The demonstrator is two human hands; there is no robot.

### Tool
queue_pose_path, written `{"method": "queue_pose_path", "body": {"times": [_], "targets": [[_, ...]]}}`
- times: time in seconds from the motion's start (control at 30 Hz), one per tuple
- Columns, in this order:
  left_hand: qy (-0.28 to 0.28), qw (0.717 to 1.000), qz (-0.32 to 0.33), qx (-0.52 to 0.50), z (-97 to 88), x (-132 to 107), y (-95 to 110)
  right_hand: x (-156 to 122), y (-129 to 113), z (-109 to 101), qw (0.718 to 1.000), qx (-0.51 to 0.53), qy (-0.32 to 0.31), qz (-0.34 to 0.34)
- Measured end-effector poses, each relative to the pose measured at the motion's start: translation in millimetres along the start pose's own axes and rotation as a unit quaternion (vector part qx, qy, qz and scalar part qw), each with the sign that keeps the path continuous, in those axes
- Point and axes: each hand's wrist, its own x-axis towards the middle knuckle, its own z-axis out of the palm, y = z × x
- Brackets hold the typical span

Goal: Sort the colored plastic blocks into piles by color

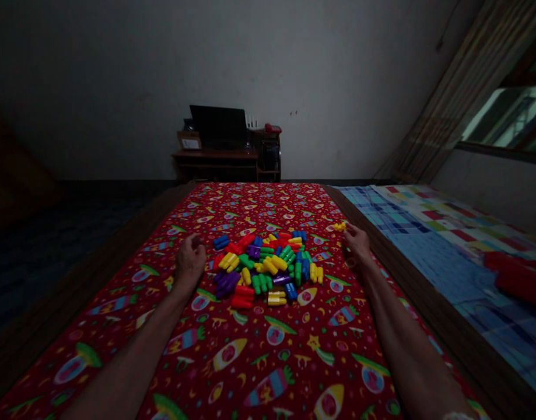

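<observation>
A heap of several plastic building blocks [268,265], red, yellow, green, blue and purple, lies in the middle of a red cloth printed with rockets [268,361]. My left hand [190,261] rests on the cloth at the heap's left edge, fingers curled in a loose fist, nothing visible in it. My right hand [356,243] lies at the heap's right, fingers pinched on a small yellow block [340,226] near the cloth's right edge.
A blue and multicoloured checked sheet [447,245] lies to the right, with a red object [519,277] on it. A dark desk with a monitor [218,125] stands against the far wall. A curtain and window are at the upper right. Dark floor lies to the left.
</observation>
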Motion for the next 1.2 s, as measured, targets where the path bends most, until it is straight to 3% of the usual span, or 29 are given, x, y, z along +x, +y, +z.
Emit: {"method": "queue_pose_path", "body": {"times": [0.07, 0.13, 0.23, 0.3, 0.37, 0.53, 0.6, 0.67, 0.8, 0.87, 0.93, 1.03, 1.2], "targets": [[-0.012, 1.000, 0.005, 0.008, 1.1, 0.9, 0.2, -2.7, -10.1, 0.0, 0.990, -0.126, 0.014, -0.063], [-0.021, 0.999, 0.019, 0.026, 1.6, 0.9, 0.6, -8.0, -26.8, 2.7, 0.973, -0.200, -0.012, -0.111], [-0.034, 0.997, 0.042, 0.054, 0.5, -0.2, 0.8, -22.7, -56.2, 9.8, 0.931, -0.273, -0.192, -0.148], [-0.043, 0.995, 0.057, 0.065, -0.9, -1.3, 1.2, -38.2, -71.6, 14.3, 0.874, -0.324, -0.334, -0.139], [-0.048, 0.994, 0.064, 0.071, -1.9, -2.1, 2.0, -57.1, -79.9, 18.0, 0.824, -0.361, -0.415, -0.134], [-0.052, 0.993, 0.077, 0.067, -2.1, -2.4, 2.8, -86.5, -77.1, 23.4, 0.777, -0.414, -0.442, -0.171], [-0.054, 0.993, 0.083, 0.062, -1.6, -2.0, 1.8, -79.5, -72.0, 22.0, 0.778, -0.407, -0.450, -0.165], [-0.053, 0.993, 0.085, 0.058, -1.0, -1.2, 0.3, -63.4, -65.3, 17.7, 0.801, -0.390, -0.424, -0.164], [-0.051, 0.994, 0.084, 0.056, 0.5, 0.4, -2.6, -30.3, -42.8, 7.1, 0.890, -0.339, -0.226, -0.203], [-0.052, 0.994, 0.083, 0.056, 0.9, 0.7, -3.5, -22.0, -27.7, 4.6, 0.921, -0.308, -0.122, -0.206], [-0.052, 0.994, 0.084, 0.053, 1.2, 0.8, -4.3, -19.2, -13.9, 4.6, 0.933, -0.291, -0.070, -0.198], [-0.049, 0.994, 0.086, 0.049, 1.9, 1.0, -5.2, -19.1, -3.4, 7.0, 0.937, -0.277, -0.069, -0.201], [-0.046, 0.994, 0.090, 0.051, 3.8, 2.9, -7.6, -21.9, -14.8, 10.5, 0.936, -0.244, -0.044, -0.249]]}}
